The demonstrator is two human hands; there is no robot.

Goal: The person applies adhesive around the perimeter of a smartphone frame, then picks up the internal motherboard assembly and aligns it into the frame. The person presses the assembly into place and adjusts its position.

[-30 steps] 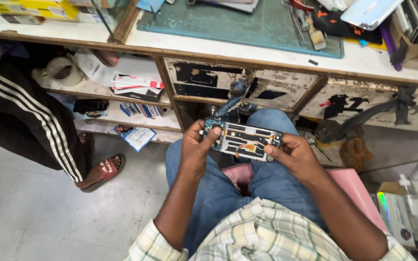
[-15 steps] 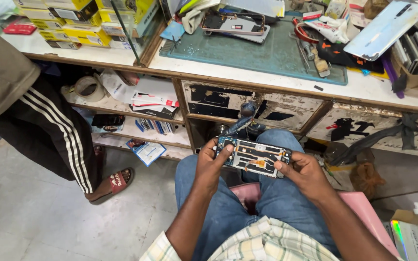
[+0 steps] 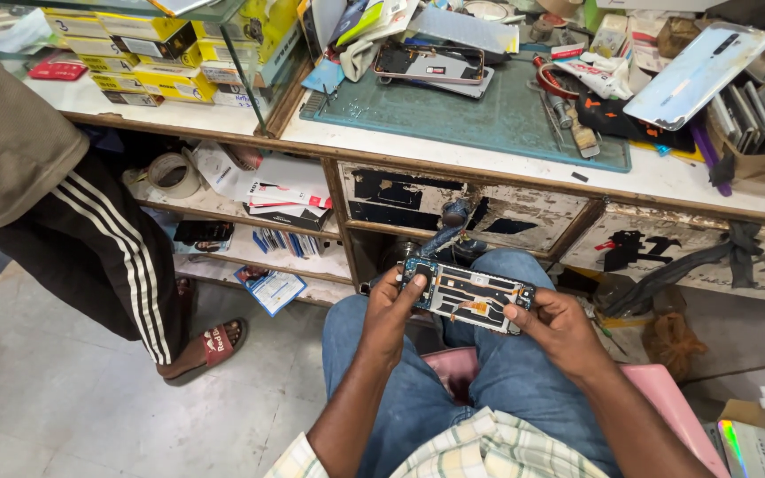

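Observation:
I sit on a pink stool (image 3: pixel 666 394) and hold an opened phone (image 3: pixel 468 296) over my lap, its back off and the circuit boards showing. My left hand (image 3: pixel 391 310) grips its left end, thumb on the top corner. My right hand (image 3: pixel 560 327) grips the right end, with a finger on the edge. A blue-handled tool (image 3: pixel 444 232) pokes up just beyond the phone, toward the bench; which hand holds it I cannot tell.
A worn workbench (image 3: pixel 453 164) with a green mat (image 3: pixel 489 115), another opened phone (image 3: pixel 431 64), tools and a phone back cover (image 3: pixel 697 75) stands ahead. Shelves with boxes and a tape roll (image 3: pixel 173 174) are at left. Another person's striped trouser leg (image 3: pixel 108 248) stands on the floor, left.
The view has tilted up, showing more of the bench top. My hands still hold the opened phone over my lap with much the same grip.

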